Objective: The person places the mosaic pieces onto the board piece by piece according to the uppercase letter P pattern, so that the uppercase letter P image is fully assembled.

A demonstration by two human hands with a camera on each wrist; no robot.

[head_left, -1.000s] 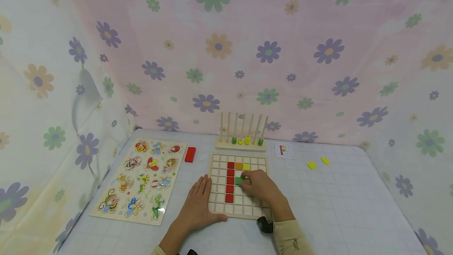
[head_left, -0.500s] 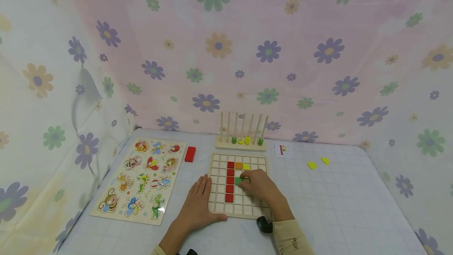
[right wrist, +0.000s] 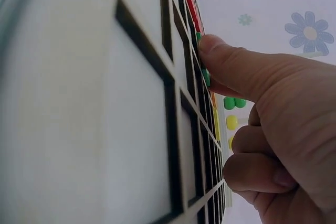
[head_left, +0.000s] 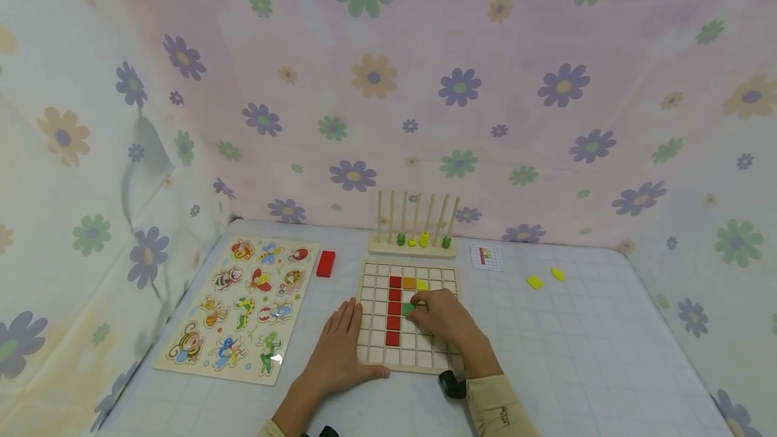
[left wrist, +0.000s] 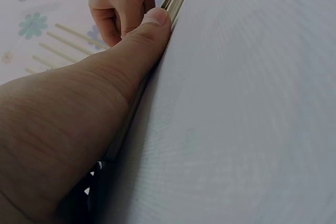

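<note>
A wooden grid board [head_left: 409, 359] lies on the table, with a column of red square tiles [head_left: 394, 322] in it. To the right of the column's top sit an orange tile [head_left: 409, 283] and a yellow tile [head_left: 422, 284]. My right hand [head_left: 448, 315] pinches a green tile [head_left: 408, 309] with thumb and index finger at a cell beside the middle red tile; the right wrist view shows the other fingers curled. With fingers straight, my left hand [head_left: 340, 349] rests along the board's left edge. Its thumb [left wrist: 152, 24] lies at the front edge.
Left of the board are an insect puzzle [head_left: 237, 312] and a red block [head_left: 326, 264]. Behind it stands a peg rack [head_left: 413, 248] with green and yellow beads. A pattern card [head_left: 487, 257], a yellow square [head_left: 535, 282] and a yellow quarter-round piece [head_left: 557, 275] lie to the right.
The green tile sits squarer in its cell than a second ago. My right hand has barely shifted, and my left hand stays at the board's edge.
</note>
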